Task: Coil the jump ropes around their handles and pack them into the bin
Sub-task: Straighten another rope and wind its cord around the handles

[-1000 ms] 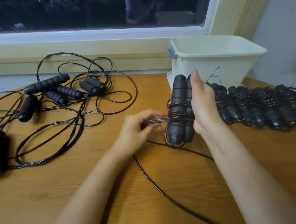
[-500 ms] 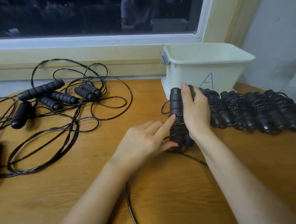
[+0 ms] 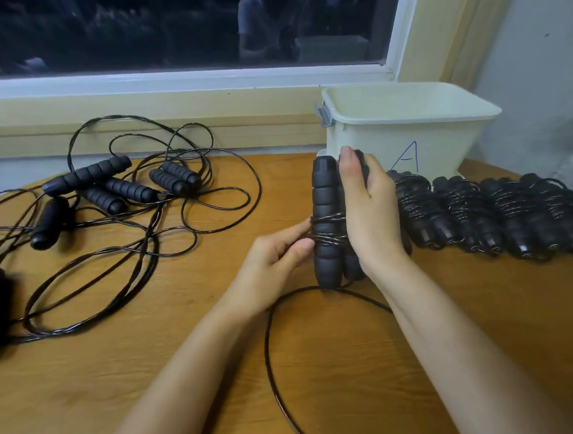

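Two black ribbed handles, cord wound mid-length

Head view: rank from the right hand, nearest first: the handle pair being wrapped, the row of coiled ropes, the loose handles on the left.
1. handle pair: gripped in the right hand.
2. row of coiled ropes: lying just right of it.
3. loose handles: far over on the left side.

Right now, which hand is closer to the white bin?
Right. The right hand grips the handles just in front of the bin; the left hand pinches the cord lower down, farther from it.
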